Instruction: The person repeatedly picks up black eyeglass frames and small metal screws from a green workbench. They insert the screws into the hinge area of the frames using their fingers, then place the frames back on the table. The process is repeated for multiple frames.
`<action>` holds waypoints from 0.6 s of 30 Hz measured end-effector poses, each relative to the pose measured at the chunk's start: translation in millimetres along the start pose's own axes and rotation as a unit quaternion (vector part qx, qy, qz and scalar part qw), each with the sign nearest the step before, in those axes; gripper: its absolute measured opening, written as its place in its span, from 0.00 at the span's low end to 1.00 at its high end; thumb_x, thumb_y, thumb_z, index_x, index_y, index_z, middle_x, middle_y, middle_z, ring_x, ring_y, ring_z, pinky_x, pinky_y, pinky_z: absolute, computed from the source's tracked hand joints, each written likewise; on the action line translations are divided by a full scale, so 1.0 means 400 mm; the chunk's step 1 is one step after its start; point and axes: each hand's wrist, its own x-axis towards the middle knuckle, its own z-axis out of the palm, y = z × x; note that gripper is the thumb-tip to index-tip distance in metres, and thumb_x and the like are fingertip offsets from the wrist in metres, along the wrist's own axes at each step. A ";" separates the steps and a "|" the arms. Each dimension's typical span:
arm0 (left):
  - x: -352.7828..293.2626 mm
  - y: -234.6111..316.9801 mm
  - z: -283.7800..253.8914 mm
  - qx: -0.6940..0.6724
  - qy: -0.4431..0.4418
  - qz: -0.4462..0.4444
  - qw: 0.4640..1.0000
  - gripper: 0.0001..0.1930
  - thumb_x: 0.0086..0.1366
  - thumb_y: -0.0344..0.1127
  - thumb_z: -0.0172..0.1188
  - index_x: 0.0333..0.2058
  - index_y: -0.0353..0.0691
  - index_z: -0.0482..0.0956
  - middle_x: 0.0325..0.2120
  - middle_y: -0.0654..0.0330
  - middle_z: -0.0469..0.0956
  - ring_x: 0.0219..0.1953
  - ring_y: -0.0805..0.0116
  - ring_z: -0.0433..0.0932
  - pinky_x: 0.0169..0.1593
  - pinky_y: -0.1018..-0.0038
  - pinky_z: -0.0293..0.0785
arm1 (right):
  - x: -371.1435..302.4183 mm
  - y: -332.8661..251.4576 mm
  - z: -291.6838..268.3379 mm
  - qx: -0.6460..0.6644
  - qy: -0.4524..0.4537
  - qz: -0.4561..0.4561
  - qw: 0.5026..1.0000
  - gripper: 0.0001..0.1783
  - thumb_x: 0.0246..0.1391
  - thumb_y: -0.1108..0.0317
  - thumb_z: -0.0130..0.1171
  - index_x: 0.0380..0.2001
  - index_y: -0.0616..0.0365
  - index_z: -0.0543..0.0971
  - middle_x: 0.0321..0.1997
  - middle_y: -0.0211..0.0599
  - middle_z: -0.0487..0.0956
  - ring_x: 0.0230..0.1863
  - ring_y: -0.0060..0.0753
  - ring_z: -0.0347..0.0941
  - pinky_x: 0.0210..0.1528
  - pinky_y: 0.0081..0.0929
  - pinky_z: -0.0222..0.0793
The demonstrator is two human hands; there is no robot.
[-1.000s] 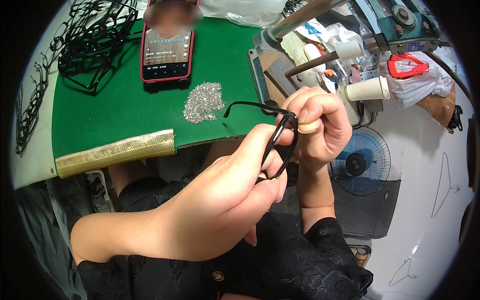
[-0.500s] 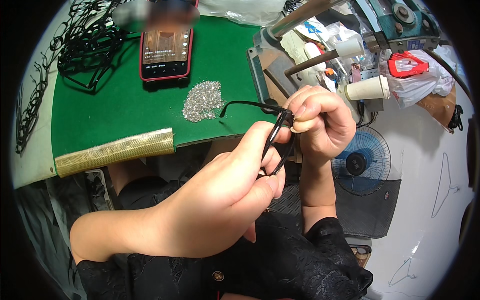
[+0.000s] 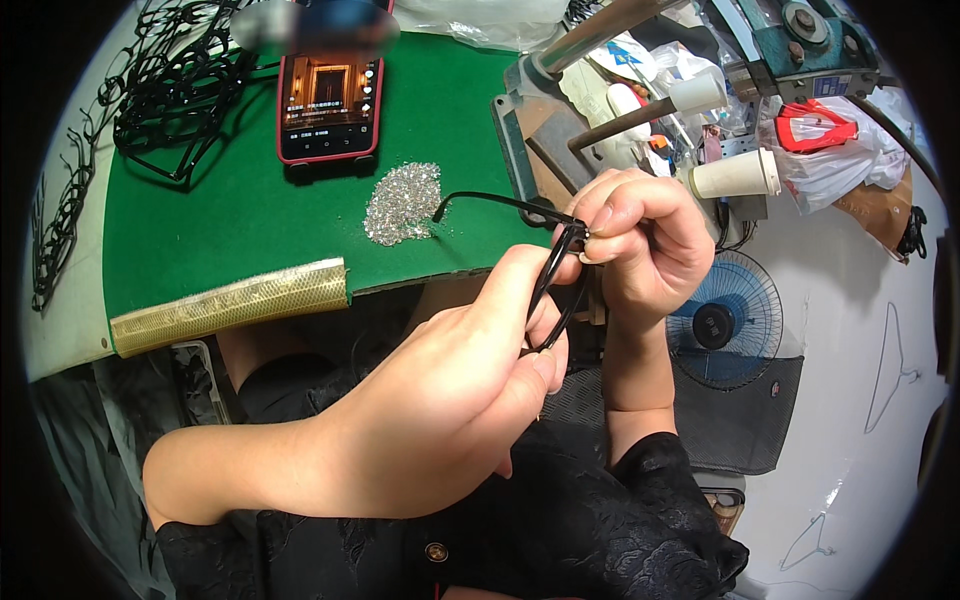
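Note:
Black eyeglass frames [image 3: 550,268] are held up between my two hands, just off the front edge of the green tabletop. My left hand [image 3: 465,375] is closed round the front of the frames, thumb and fingers on the rims. At the hinge corner, my right hand [image 3: 645,235] pinches with thumb and fingertips; a tiny shiny bit shows there, too small to name. One temple arm [image 3: 495,203] stretches left over the table, its tip close to a pile of small silvery metal pieces [image 3: 402,203].
A phone in a red case [image 3: 328,110] leans on a stand behind the pile. Tangled black frames [image 3: 175,110] lie at the far left. A gold textured strip [image 3: 230,305] lines the front edge. A metal press [image 3: 800,45], paper cup [image 3: 735,175] and fan [image 3: 722,320] stand to the right.
Both hands stay at nearly the same spot with the frames. The temple tip has shifted slightly left and up, nearer the pile. The picture on the phone has changed.

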 end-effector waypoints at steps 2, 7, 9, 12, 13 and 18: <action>-0.001 0.007 0.001 -0.020 0.004 -0.010 1.000 0.25 0.68 0.26 0.42 0.62 0.32 0.46 0.32 0.58 0.67 0.25 0.78 0.66 0.24 0.82 0.71 | -0.005 -0.005 0.005 0.000 0.012 0.026 1.000 0.05 0.49 0.80 0.62 0.29 0.67 0.75 0.25 0.38 0.78 0.27 0.27 0.76 0.31 0.21 0.73; -0.003 0.006 0.002 -0.059 0.018 -0.014 0.998 0.25 0.68 0.25 0.42 0.61 0.34 0.47 0.32 0.58 0.67 0.25 0.77 0.67 0.23 0.82 0.70 | -0.013 0.007 0.011 0.030 0.020 0.038 0.999 0.04 0.51 0.81 0.60 0.30 0.68 0.74 0.27 0.39 0.78 0.28 0.26 0.76 0.33 0.20 0.74; -0.002 0.012 0.002 -0.078 0.016 -0.020 0.997 0.24 0.67 0.25 0.42 0.60 0.34 0.49 0.32 0.58 0.67 0.25 0.76 0.67 0.23 0.82 0.70 | -0.012 0.008 0.010 0.036 0.017 0.036 0.999 0.04 0.51 0.80 0.60 0.31 0.68 0.74 0.28 0.39 0.78 0.28 0.26 0.76 0.33 0.20 0.74; -0.002 0.018 0.001 -0.112 0.012 -0.025 0.993 0.23 0.67 0.25 0.43 0.59 0.34 0.50 0.31 0.58 0.67 0.24 0.76 0.67 0.22 0.82 0.71 | -0.010 0.010 0.006 0.030 0.018 0.019 0.999 0.04 0.52 0.80 0.60 0.30 0.68 0.74 0.28 0.39 0.78 0.28 0.26 0.76 0.33 0.20 0.74; -0.001 0.019 0.001 -0.124 0.012 -0.027 0.992 0.23 0.67 0.26 0.44 0.58 0.34 0.51 0.31 0.58 0.67 0.24 0.76 0.68 0.22 0.82 0.71 | -0.009 0.010 0.005 0.027 0.020 0.021 0.999 0.04 0.52 0.79 0.60 0.30 0.68 0.74 0.28 0.39 0.78 0.28 0.26 0.76 0.33 0.20 0.74; 0.008 0.019 0.000 -0.114 0.012 -0.017 0.993 0.22 0.66 0.26 0.44 0.58 0.34 0.52 0.31 0.57 0.68 0.24 0.76 0.68 0.22 0.82 0.71 | -0.008 0.014 0.005 0.001 0.040 0.008 0.999 0.06 0.50 0.79 0.62 0.30 0.67 0.75 0.26 0.38 0.78 0.27 0.25 0.76 0.31 0.19 0.73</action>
